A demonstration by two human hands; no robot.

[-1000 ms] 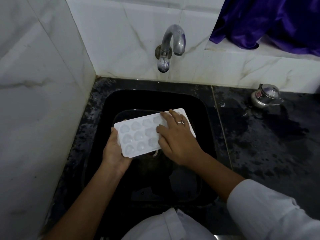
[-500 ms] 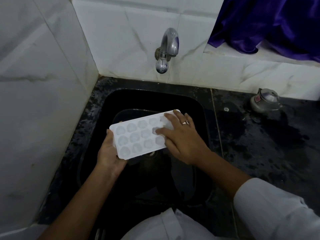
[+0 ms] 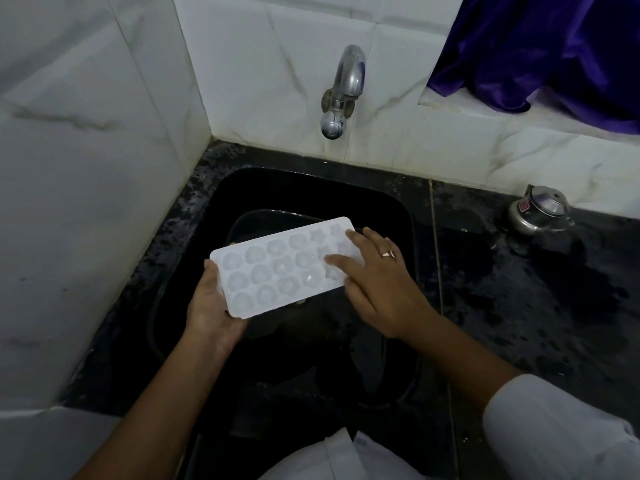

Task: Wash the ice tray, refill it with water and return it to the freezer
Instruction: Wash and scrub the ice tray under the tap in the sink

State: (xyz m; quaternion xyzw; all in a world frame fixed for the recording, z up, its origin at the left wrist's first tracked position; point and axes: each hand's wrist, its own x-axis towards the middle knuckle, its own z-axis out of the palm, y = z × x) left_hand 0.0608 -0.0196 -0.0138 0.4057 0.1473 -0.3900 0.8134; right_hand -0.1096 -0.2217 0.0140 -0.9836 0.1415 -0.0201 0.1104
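Two hands hold a white ice tray over a dark sink, washing in hand, refill and freezer not yet reached.

Nearest, the left hand (image 3: 211,306) cups the ice tray (image 3: 277,268) by its near-left corner, closed on it from beneath to keep it level over the sink (image 3: 398,216); the right hand (image 3: 377,282) lies flat and open on the far-right cells, fingers spread, probably rubbing them clean. Below sits what may be a dark basin, hard to tell in the gloom. Farther back the tap (image 3: 341,95) shows no water running and stands clear of the tray. A small steel pot (image 3: 540,211) rests well apart on the wet tabletop (image 3: 519,306), and a purple cloth (image 3: 554,46) hangs beyond.
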